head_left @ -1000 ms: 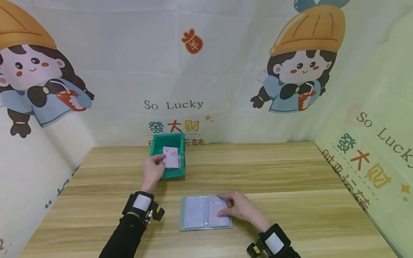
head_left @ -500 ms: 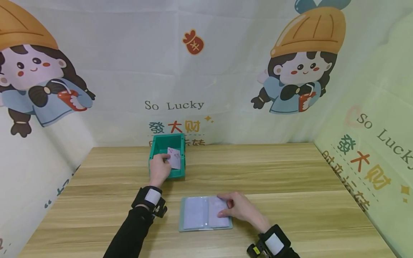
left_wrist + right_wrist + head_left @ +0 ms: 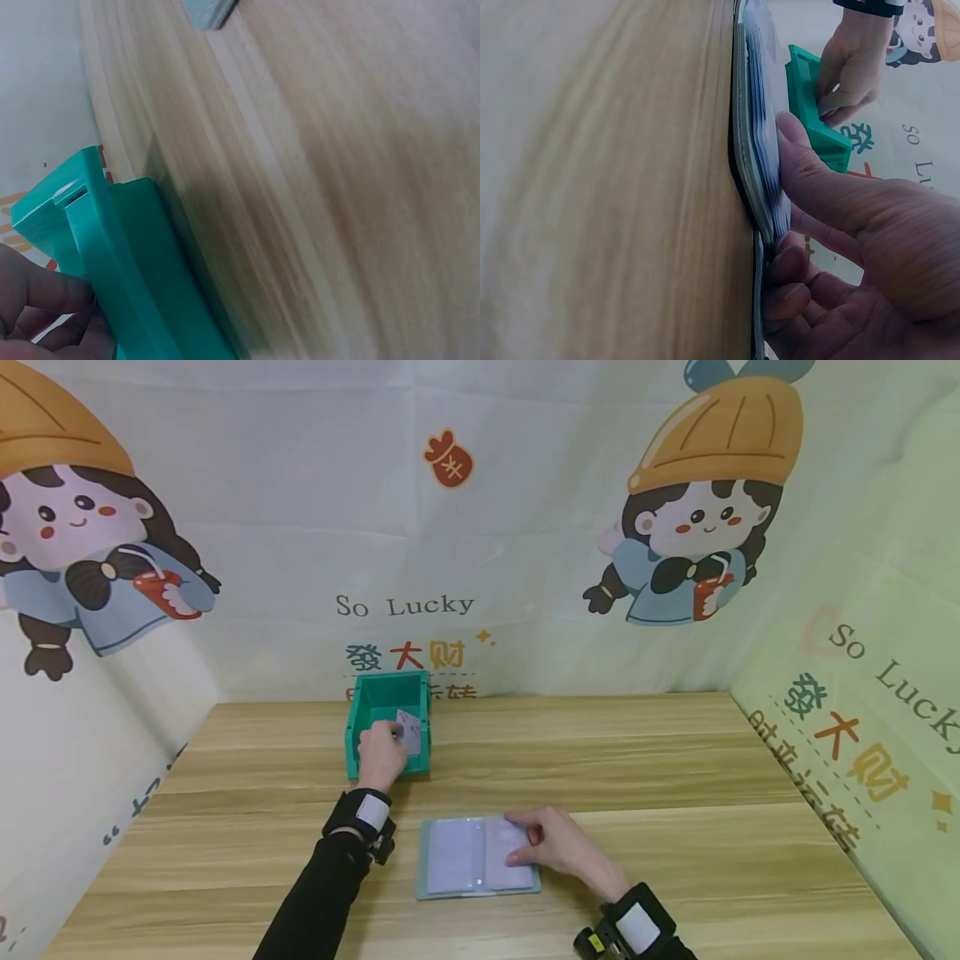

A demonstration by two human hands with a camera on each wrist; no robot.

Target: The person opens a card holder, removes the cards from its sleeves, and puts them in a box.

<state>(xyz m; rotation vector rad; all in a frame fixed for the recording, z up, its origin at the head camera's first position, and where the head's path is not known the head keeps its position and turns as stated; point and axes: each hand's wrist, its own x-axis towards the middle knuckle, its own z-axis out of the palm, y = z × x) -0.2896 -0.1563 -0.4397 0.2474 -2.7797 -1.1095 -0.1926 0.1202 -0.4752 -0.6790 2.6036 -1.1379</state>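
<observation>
My left hand (image 3: 382, 755) reaches into the green plastic bin (image 3: 356, 728) at the back of the table. Its fingertips pinch a small pale card (image 3: 408, 732) with a faint pattern, which tilts down inside the bin; the fingers cover the card's left part. In the left wrist view only fingers (image 3: 52, 296) over the bin's wall appear. An open small album (image 3: 452, 857) with clear sleeve pages and a pale blue-green cover lies flat nearer the front. My right hand (image 3: 558, 846) holds its right side, thumb on the pages and other fingers curled at the edge.
The wooden table (image 3: 637, 760) spreads out around the bin and album. Behind it hangs a white printed cloth (image 3: 525, 543), close to the bin's far end. Both wrists carry strapped-on cameras.
My left hand has moved slightly right and further into the bin, carrying the card lower and to the right. My right hand and the album have stayed put.
</observation>
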